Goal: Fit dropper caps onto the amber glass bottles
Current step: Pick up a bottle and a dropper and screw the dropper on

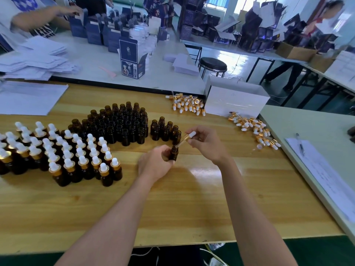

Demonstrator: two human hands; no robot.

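Observation:
My left hand (155,163) grips an uncapped amber glass bottle (174,153) standing on the wooden table (192,208). My right hand (206,144) pinches a dropper cap (187,138) with a white bulb and gold collar, tilted, its glass pipette tip at the bottle's mouth. Several open amber bottles (123,121) stand behind in a cluster. Several capped bottles (63,152) stand in rows at the left. Loose dropper caps lie in two piles, one (187,104) at the back and one (255,129) to the right.
A white cardboard box (236,98) stands at the table's back right. White sheets (28,98) lie at the back left. A paper with a pen (315,166) lies on the side table. Other people work at far tables stacked with dark cartons.

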